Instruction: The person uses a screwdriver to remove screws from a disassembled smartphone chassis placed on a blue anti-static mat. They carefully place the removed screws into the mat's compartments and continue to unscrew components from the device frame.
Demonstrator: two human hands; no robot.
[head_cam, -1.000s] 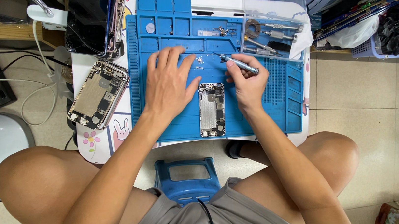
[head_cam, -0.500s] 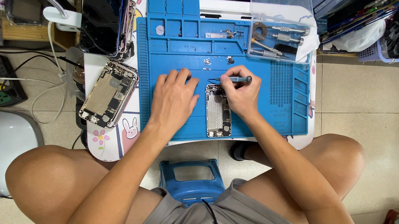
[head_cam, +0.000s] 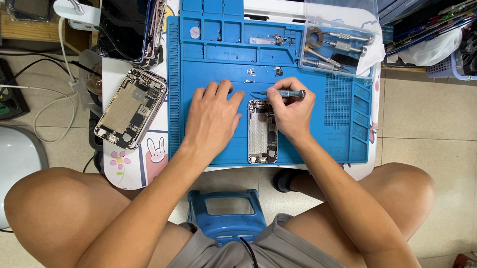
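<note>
— From the head camera, what are the two hands doing?

— The right hand (head_cam: pixel 290 109) has its fingers pinched together around a slim screwdriver (head_cam: pixel 285 94); the tool lies nearly level, its handle sticking out past the knuckles to the right and its tip pointing left, just above the top end of the opened phone (head_cam: pixel 261 131). The left hand (head_cam: pixel 212 121) lies palm down, fingers straight and slightly spread, gripping nothing, flat on the blue work mat (head_cam: pixel 343 117).

— Where is the phone relative to the fingers?

— It lies lengthwise between the two hands: just right of the left thumb, and partly under the heel of the right hand. Whether the left thumb actually touches its edge I cannot tell.

— What else lies close by?

— Just beyond the left fingertips, a few small screws and parts (head_cam: pixel 251 72) sit loose on the mat. Beyond the right knuckles, up and to the right, stands a clear plastic box of tools (head_cam: pixel 340 46). Well to the left of the left hand, off the mat, a second opened phone (head_cam: pixel 130 107) lies tilted on the white table (head_cam: pixel 129 163). Below the wrists, between the person's knees, there is a blue stool (head_cam: pixel 226 212).
</note>
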